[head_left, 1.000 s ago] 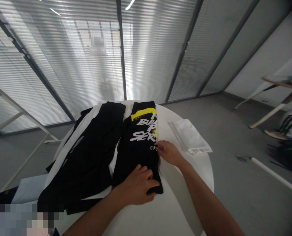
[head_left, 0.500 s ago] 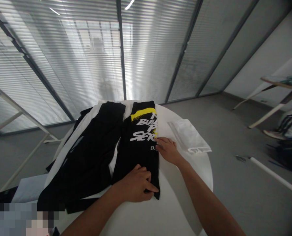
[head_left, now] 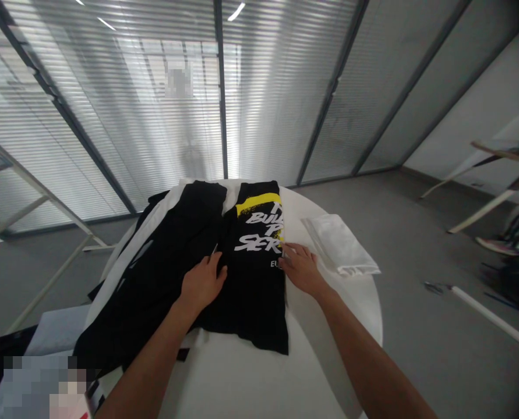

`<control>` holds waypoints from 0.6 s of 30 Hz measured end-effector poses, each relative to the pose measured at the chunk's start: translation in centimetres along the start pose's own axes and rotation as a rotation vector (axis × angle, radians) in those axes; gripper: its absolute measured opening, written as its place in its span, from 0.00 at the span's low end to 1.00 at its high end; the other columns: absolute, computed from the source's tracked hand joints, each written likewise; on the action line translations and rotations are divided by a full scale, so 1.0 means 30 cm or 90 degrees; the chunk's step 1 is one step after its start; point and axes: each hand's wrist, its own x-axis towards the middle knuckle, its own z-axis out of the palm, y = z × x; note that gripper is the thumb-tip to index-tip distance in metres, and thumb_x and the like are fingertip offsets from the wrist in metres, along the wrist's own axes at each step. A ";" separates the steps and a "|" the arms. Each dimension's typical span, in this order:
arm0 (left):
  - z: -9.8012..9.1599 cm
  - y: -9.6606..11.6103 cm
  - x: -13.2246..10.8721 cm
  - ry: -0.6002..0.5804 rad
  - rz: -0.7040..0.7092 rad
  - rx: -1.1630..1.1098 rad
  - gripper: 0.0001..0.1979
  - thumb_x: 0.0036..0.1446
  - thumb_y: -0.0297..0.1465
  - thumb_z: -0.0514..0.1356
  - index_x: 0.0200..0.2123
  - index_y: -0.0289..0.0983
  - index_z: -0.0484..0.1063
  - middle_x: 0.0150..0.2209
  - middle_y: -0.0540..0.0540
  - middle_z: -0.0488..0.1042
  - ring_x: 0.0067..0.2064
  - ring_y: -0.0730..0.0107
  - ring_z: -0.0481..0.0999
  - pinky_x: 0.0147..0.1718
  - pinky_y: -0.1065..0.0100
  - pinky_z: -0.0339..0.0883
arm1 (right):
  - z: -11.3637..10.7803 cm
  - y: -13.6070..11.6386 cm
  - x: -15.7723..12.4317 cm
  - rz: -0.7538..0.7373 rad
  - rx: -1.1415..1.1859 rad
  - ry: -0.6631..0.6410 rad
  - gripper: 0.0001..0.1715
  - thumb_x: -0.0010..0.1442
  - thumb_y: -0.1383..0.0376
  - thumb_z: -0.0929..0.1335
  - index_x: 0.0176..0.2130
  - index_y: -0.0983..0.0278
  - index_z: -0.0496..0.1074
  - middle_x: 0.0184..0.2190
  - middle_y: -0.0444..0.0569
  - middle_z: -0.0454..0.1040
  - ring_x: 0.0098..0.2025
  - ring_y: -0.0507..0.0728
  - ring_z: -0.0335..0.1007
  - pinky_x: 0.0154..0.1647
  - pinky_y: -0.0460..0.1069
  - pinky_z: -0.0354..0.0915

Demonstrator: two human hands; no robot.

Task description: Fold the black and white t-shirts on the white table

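A black T-shirt with a yellow band and white lettering lies folded lengthwise on a round white table. My left hand rests at the shirt's left edge, thumb apart from its fingers. On the opposite side, my right hand has its fingertips and thumb closed at the folded right edge, beside the lettering. Left of the shirt is a larger black garment with a white stripe, partly behind my left forearm. A folded white item in a clear-looking wrapper sits right of my right hand.
Glass partitions with blinds rise behind the table. A pale metal frame stands at the left. On the right floor are a white pole and dark bags, near another table.
My left hand has moved up and left, from the shirt's lower part to its left edge. The shirt's lower edge has spread wider. My right hand stays at the right edge.
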 end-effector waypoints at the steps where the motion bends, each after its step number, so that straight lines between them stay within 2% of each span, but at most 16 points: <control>1: 0.005 -0.004 0.000 -0.011 0.017 0.001 0.24 0.64 0.42 0.47 0.62 0.43 0.57 0.50 0.40 0.72 0.45 0.57 0.75 0.39 0.62 0.67 | -0.004 -0.004 -0.002 -0.007 0.008 -0.004 0.27 0.65 0.55 0.60 0.61 0.54 0.62 0.59 0.53 0.64 0.60 0.64 0.55 0.55 0.61 0.54; 4: 0.018 -0.003 -0.009 -0.020 0.078 0.016 0.24 0.65 0.40 0.48 0.63 0.45 0.57 0.49 0.40 0.73 0.47 0.56 0.75 0.41 0.60 0.67 | -0.007 -0.009 -0.011 -0.058 0.008 -0.041 0.26 0.65 0.51 0.60 0.60 0.49 0.63 0.59 0.51 0.63 0.60 0.64 0.55 0.55 0.62 0.53; 7: 0.021 -0.003 -0.012 -0.046 0.121 0.005 0.21 0.65 0.35 0.46 0.60 0.44 0.62 0.46 0.41 0.76 0.45 0.57 0.77 0.42 0.59 0.67 | -0.006 -0.006 -0.017 -0.070 -0.002 -0.060 0.27 0.64 0.51 0.61 0.61 0.49 0.62 0.60 0.51 0.61 0.60 0.65 0.53 0.56 0.63 0.51; 14: -0.014 -0.030 0.000 -0.120 0.140 -0.221 0.19 0.64 0.31 0.47 0.54 0.44 0.69 0.46 0.47 0.78 0.45 0.63 0.77 0.47 0.63 0.66 | -0.021 0.003 -0.011 -0.033 0.026 -0.084 0.27 0.59 0.63 0.63 0.58 0.53 0.65 0.59 0.50 0.63 0.60 0.63 0.53 0.58 0.62 0.49; 18: -0.021 -0.042 0.003 -0.167 0.124 -0.308 0.20 0.61 0.30 0.48 0.52 0.43 0.71 0.46 0.48 0.78 0.45 0.66 0.77 0.46 0.67 0.66 | -0.032 0.008 -0.013 -0.025 0.032 -0.062 0.29 0.55 0.69 0.63 0.56 0.53 0.68 0.57 0.49 0.65 0.59 0.63 0.56 0.56 0.60 0.50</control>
